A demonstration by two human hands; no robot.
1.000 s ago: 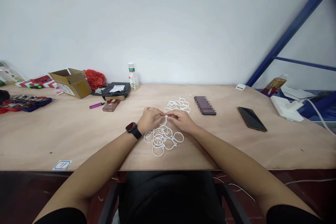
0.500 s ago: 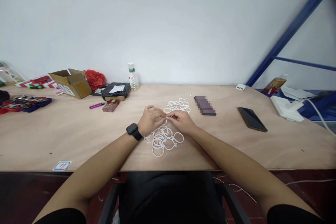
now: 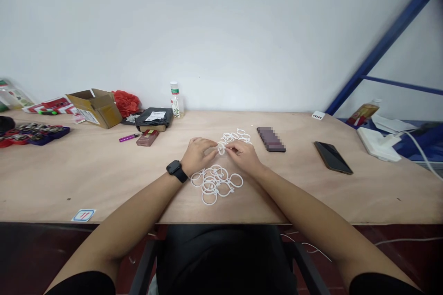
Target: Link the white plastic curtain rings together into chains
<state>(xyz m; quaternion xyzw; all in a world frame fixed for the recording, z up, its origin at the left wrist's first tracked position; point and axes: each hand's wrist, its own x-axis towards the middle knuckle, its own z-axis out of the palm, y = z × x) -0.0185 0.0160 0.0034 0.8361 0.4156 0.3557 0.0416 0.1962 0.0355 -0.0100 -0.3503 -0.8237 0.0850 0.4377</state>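
Note:
My left hand (image 3: 198,155), with a black watch on its wrist, and my right hand (image 3: 244,156) meet over the middle of the wooden table (image 3: 104,175). Both pinch one small white plastic ring (image 3: 221,149) between their fingertips. Just in front of my hands lies a pile of linked white rings (image 3: 216,184). A second, looser heap of white rings (image 3: 237,136) lies just behind my hands.
A blurred dark box (image 3: 271,139) and a black phone (image 3: 333,157) lie to the right. On the left are a purple lighter (image 3: 128,138), a small red box (image 3: 147,138), a black pouch (image 3: 154,118), a bottle (image 3: 175,99) and a cardboard box (image 3: 94,108). White devices (image 3: 377,143) sit far right.
My hands have shifted slightly away from me, toward the far heap, still pinching a white ring. The view tilted a little.

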